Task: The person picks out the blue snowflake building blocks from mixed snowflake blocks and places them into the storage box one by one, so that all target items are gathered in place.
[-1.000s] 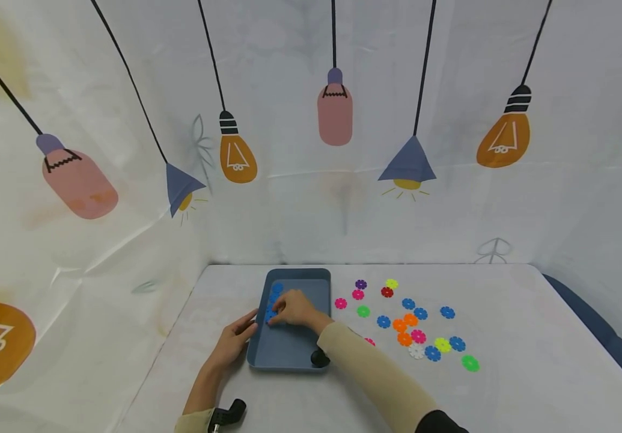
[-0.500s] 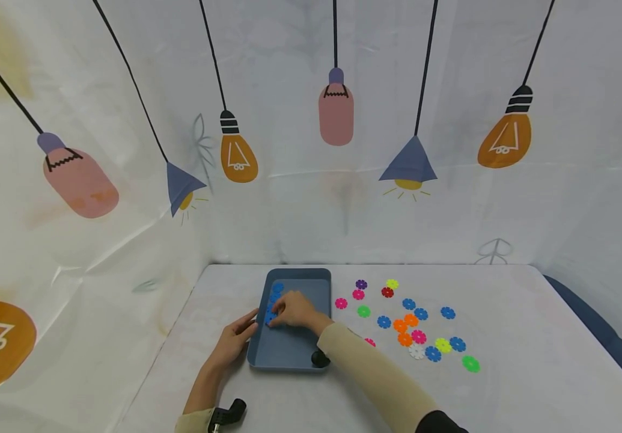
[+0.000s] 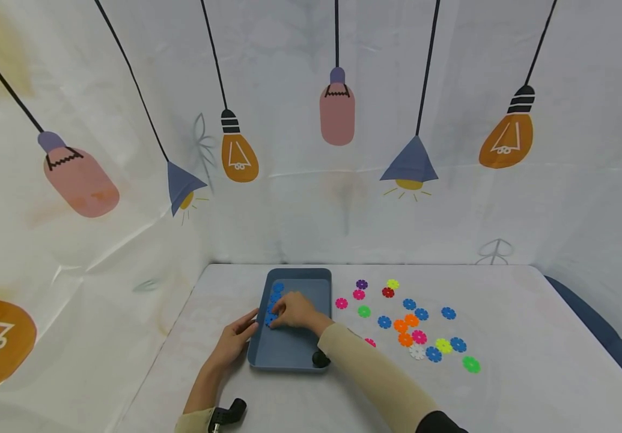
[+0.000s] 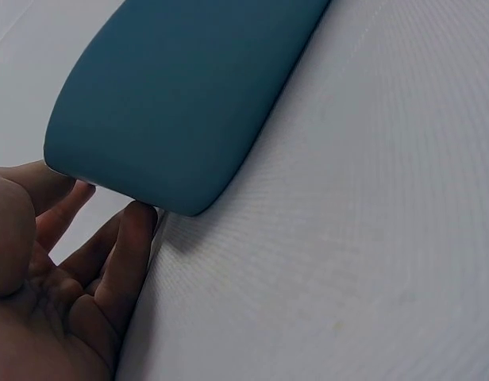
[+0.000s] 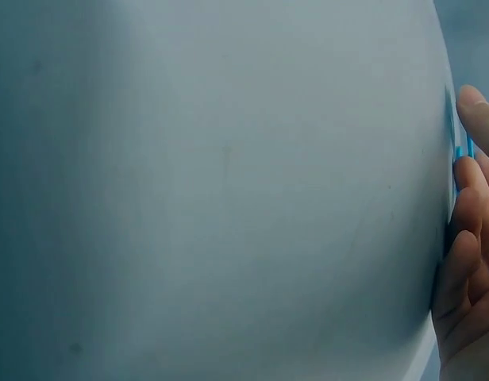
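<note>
A blue tray [image 3: 311, 275] lies on the white table; its outer wall [image 4: 181, 87] fills the left wrist view and its floor [image 5: 213, 190] fills the right wrist view. Several blue flower discs [image 3: 277, 288] line its left inner wall. My right hand [image 3: 294, 310] reaches into the tray, and its fingertips [image 5: 471, 182] pinch a blue disc [image 3: 270, 319], seen edge-on [image 5: 453, 151], by that wall. My left hand [image 3: 237, 337] lies flat on the table outside the tray, with straight fingers [image 4: 137, 238] touching the near left corner.
Several loose flower discs [image 3: 419, 328] in blue, orange, pink, green, yellow, red, purple and white lie scattered right of the tray. A printed cloth backdrop [image 3: 338, 180] rises behind and left of the table. The table's right edge [image 3: 586, 313] drops off.
</note>
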The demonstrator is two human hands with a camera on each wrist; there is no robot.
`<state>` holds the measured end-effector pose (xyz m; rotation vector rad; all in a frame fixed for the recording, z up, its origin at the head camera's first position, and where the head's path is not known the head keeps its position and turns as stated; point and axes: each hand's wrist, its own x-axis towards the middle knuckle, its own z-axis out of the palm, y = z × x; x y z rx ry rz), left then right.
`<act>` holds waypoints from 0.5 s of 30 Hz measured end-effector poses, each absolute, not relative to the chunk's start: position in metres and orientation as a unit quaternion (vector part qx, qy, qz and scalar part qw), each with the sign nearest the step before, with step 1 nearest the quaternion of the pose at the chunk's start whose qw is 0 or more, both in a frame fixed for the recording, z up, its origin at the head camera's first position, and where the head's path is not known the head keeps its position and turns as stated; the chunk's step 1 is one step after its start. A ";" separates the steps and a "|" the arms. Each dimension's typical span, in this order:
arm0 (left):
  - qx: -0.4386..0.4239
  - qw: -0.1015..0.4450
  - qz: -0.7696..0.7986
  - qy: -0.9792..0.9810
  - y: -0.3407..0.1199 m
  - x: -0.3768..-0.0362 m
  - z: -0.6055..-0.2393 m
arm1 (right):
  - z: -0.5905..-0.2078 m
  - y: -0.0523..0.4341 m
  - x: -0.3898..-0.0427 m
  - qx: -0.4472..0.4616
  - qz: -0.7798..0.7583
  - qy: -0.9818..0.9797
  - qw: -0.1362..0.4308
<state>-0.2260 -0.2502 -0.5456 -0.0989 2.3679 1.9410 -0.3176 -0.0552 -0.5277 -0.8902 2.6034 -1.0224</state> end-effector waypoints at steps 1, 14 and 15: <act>-0.030 0.039 0.635 0.771 -0.250 -0.226 -0.545 | -0.527 -0.055 -0.318 -0.302 -0.346 0.882 0.103; -0.029 0.044 0.632 0.773 -0.252 -0.226 -0.546 | -0.526 -0.054 -0.316 -0.308 -0.330 0.887 0.100; -0.027 0.043 0.629 0.776 -0.252 -0.226 -0.546 | -0.527 -0.054 -0.316 -0.308 -0.330 0.887 0.102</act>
